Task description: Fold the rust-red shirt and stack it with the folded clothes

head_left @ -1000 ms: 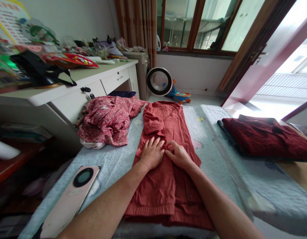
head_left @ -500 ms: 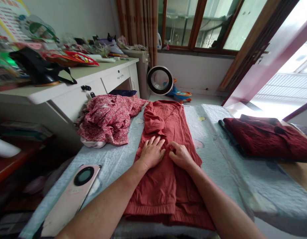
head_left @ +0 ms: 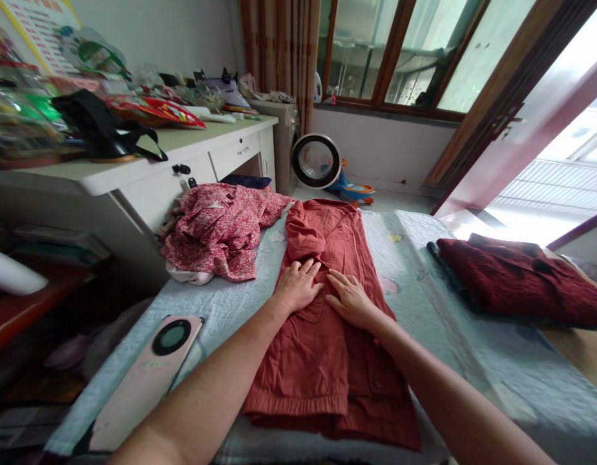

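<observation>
A rust-red garment (head_left: 322, 349) with elastic-gathered cuffs lies lengthwise on the pale blue quilted cover (head_left: 434, 349), one sleeve laid along its left side. My left hand (head_left: 300, 285) rests flat on that sleeve near the middle, fingers extended. Beside it, my right hand (head_left: 351, 298) lies on the garment with its fingers stretched out and slightly apart. Neither hand grips the cloth. The far part of the garment is bunched and wrinkled on the left.
A crumpled pink floral garment (head_left: 221, 226) lies to the left, near a white desk (head_left: 157, 181). A pink phone (head_left: 134, 394) sits at the front left. Folded dark red clothing (head_left: 521, 278) is stacked on the right. Beyond stands a washing machine with its round door (head_left: 316, 161) open.
My right hand has gone from curled fingers to stretched out flat on the garment. The left hand stays on the sleeve. The whole view has shifted slightly.
</observation>
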`<state>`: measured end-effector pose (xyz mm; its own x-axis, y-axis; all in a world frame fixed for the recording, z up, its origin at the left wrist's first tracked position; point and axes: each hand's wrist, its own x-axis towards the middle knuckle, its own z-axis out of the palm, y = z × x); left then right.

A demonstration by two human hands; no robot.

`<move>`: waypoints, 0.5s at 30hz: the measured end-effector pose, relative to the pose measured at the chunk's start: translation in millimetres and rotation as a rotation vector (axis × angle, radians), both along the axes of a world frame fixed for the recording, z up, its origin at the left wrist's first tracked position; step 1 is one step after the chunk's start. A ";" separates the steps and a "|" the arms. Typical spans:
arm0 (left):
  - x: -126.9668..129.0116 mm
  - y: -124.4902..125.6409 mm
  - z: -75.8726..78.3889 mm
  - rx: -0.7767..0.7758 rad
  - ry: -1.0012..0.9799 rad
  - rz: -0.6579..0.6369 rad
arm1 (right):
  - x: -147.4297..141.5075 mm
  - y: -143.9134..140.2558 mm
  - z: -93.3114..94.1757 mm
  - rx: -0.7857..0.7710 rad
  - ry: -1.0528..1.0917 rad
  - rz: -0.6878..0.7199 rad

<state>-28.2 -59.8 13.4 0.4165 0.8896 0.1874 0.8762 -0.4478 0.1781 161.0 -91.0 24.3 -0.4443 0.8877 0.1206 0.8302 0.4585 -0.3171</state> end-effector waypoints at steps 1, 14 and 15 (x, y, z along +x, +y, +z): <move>1.0 0.6 -0.8 0.011 -0.003 0.014 | 1.4 5.5 3.8 -0.019 -0.004 0.025; 0.7 1.2 -6.9 0.069 0.037 0.023 | -22.2 74.0 -3.1 0.034 0.057 -0.406; 1.0 1.8 -8.0 0.066 0.050 0.029 | -21.2 74.9 -6.5 0.036 0.082 -0.420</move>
